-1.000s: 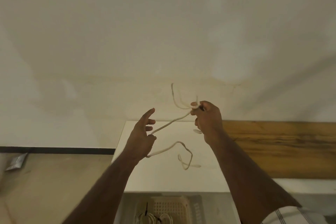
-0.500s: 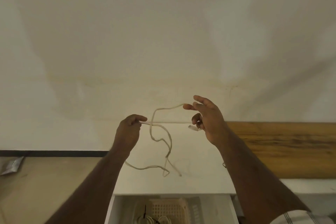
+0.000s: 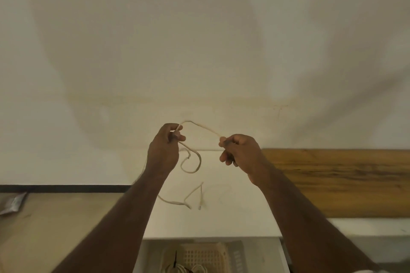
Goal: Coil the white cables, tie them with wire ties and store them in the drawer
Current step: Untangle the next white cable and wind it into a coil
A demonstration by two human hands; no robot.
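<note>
A thin white cable (image 3: 200, 126) arcs between both raised hands above the white cabinet top (image 3: 233, 213). My left hand (image 3: 165, 150) is closed on the cable near its upper end, and a loop (image 3: 195, 162) hangs below it. My right hand (image 3: 239, 150) pinches the other part of the cable between thumb and fingers. The loose tail (image 3: 177, 202) dangles down over the cabinet top. Below, the drawer (image 3: 255, 255) stands open with a beige basket (image 3: 204, 255) and coiled white cables (image 3: 188, 269) tied in black at the frame's bottom edge.
A wooden board (image 3: 343, 182) lies to the right along the wall. The floor (image 3: 55, 228) shows at the left with a silver packet (image 3: 12, 203) on it. A plain pale wall fills the upper view.
My left hand has risen and taken the cable's upper part. The right hand has closed from spread fingers into a pinch on the cable. The loop now hangs shorter.
</note>
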